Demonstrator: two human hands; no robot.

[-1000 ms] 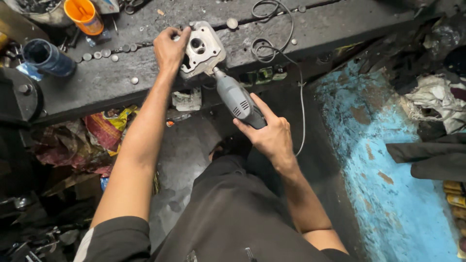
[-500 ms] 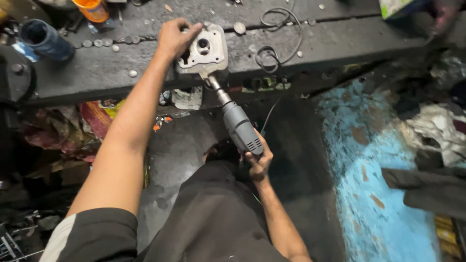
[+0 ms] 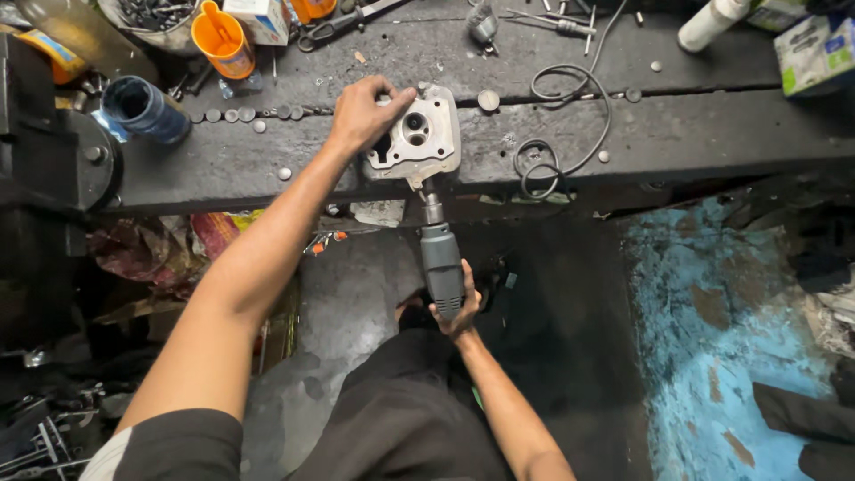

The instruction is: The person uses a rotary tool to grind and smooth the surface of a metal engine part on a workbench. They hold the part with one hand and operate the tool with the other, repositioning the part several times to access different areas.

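1. Head view, only angle there is: the left hand [image 3: 361,114] is clamped over the top-left corner of a pale metal engine part [image 3: 414,138], pinning it at the front edge of the dark workbench [image 3: 712,134].
2. The right hand [image 3: 456,313] is wrapped around the back end of a grey handheld grinder [image 3: 442,258], whose nose pokes into the bottom side of the part.
3. What's changed: a second ago the grinder came in slanted from the right; now it's swung nearly straight up and down, and the right hand has slid lower, close to the body. Looks like a fresh angle on the same opening, the part itself barely moved.
4. Around it: an orange funnel [image 3: 220,40], a dark blue cup [image 3: 142,109], a coiled cable [image 3: 561,125], and small round discs scattered about.
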